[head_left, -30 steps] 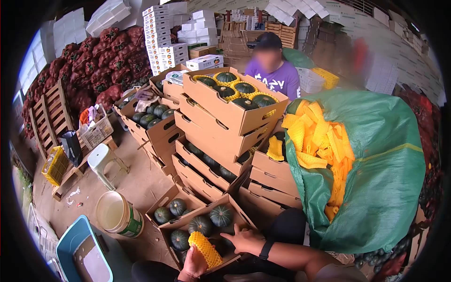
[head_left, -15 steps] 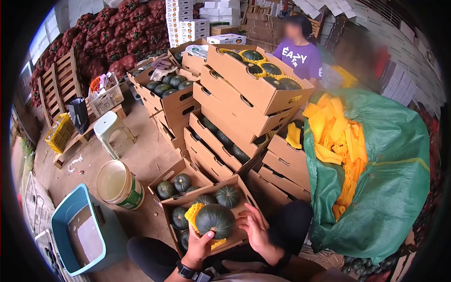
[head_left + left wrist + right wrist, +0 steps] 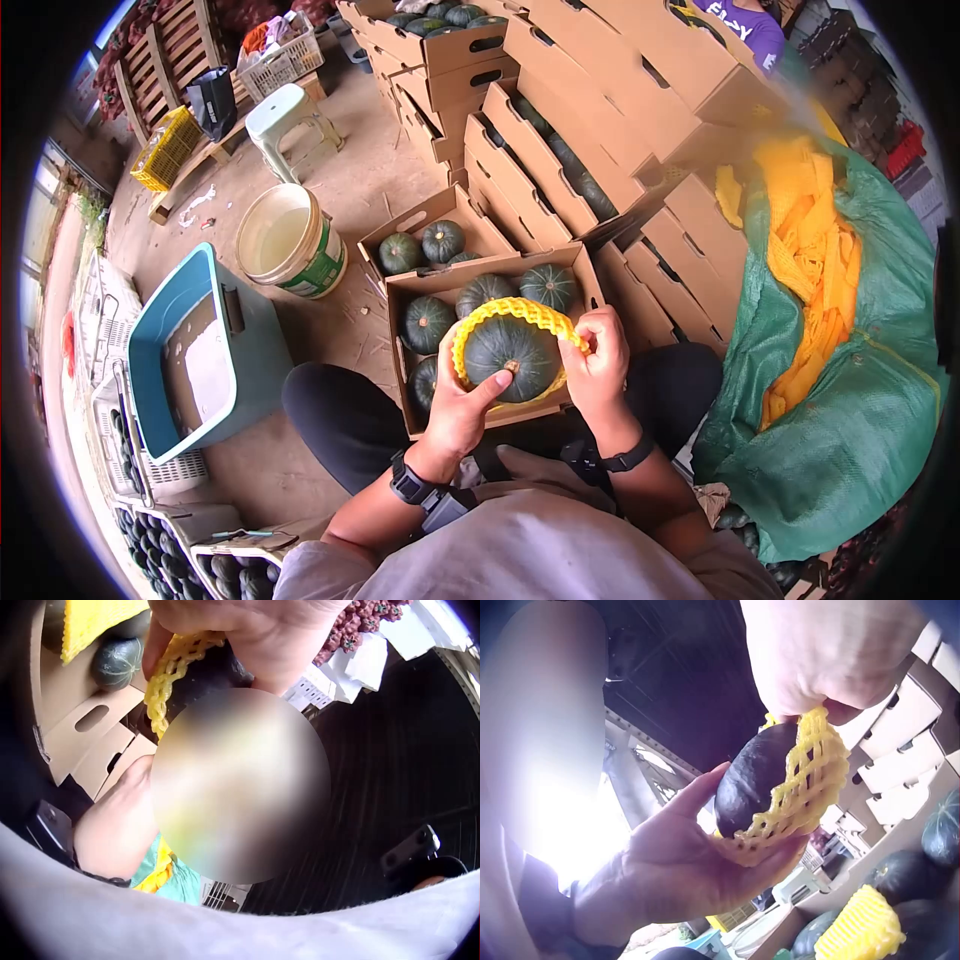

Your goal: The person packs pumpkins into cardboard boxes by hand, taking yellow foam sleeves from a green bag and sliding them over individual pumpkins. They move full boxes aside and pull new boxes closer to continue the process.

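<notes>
In the head view a dark green squash [image 3: 512, 358] sits partly inside a yellow foam net [image 3: 520, 309], above an open carton [image 3: 592, 290]. My left hand [image 3: 462, 412] holds squash and net from the left, thumb on the squash's face near the stem. My right hand [image 3: 603, 362] pinches the net's edge at the right. The right wrist view shows the net [image 3: 810, 787] round the back and underside of the squash [image 3: 754, 780], its front bare. Another yellow net [image 3: 861, 927] lies over squashes in the carton there.
Stacked cartons [image 3: 600, 90] rise behind. A green sack [image 3: 850, 440] of yellow nets stands at the right. On the left are a blue tub [image 3: 215, 420], a bucket [image 3: 290, 240] and a white stool [image 3: 285, 115]. A person in purple [image 3: 752, 30] is at the top right.
My right hand has come from beside the squash to pinch the net, which now spreads around it. The squash came up in my left hand. The head view has tilted down.
</notes>
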A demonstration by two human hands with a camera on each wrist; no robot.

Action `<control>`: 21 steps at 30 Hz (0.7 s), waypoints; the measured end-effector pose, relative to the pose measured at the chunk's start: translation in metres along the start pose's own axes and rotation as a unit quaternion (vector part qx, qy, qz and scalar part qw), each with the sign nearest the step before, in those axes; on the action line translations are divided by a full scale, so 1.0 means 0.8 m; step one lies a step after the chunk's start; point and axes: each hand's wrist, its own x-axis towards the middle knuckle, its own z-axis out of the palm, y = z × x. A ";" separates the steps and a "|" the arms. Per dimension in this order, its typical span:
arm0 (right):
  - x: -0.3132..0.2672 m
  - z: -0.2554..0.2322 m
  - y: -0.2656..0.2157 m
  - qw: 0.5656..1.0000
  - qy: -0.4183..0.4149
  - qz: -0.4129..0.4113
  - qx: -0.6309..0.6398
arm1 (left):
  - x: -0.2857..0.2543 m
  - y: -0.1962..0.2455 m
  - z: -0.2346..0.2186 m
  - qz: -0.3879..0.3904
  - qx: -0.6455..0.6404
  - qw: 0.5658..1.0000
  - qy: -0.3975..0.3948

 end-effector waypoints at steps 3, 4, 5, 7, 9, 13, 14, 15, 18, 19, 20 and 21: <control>-0.028 0.023 -0.004 0.958 0.030 0.196 0.206 | 0.004 -0.003 -0.004 0.064 0.108 0.992 0.016; -0.030 0.020 -0.007 0.967 -0.001 0.177 0.183 | 0.003 -0.003 -0.006 0.066 0.126 0.990 0.011; -0.029 0.020 -0.010 0.980 -0.019 0.139 0.142 | 0.001 -0.002 -0.009 0.067 0.145 0.987 0.006; -0.012 0.020 -0.007 0.994 -0.054 0.076 0.059 | 0.003 -0.003 -0.023 0.068 0.178 0.981 -0.039; -0.011 0.017 0.015 0.719 -0.094 0.458 0.514 | 0.006 0.005 -0.031 0.071 0.218 0.969 -0.093; -0.029 0.017 -0.010 0.888 -0.165 0.238 0.358 | 0.011 -0.001 -0.042 -0.018 0.116 0.990 -0.083; -0.037 0.020 -0.003 0.872 -0.170 0.254 0.382 | 0.013 0.000 -0.046 -0.037 0.112 0.989 -0.089; -0.045 0.021 -0.001 0.861 -0.149 0.268 0.405 | 0.013 0.000 -0.045 -0.031 0.120 0.988 -0.094; -0.051 0.021 -0.007 0.797 -0.081 0.321 0.505 | 0.007 0.002 -0.039 -0.044 0.007 0.992 -0.116; -0.048 0.016 -0.014 0.728 -0.060 0.361 0.579 | 0.004 0.002 -0.039 -0.065 -0.118 0.983 -0.126; -0.044 0.015 -0.004 0.768 -0.126 0.341 0.527 | 0.001 -0.002 -0.043 -0.104 -0.149 0.976 -0.122; -0.040 0.013 0.003 0.801 -0.193 0.317 0.471 | -0.002 -0.011 -0.051 -0.142 -0.180 0.966 -0.117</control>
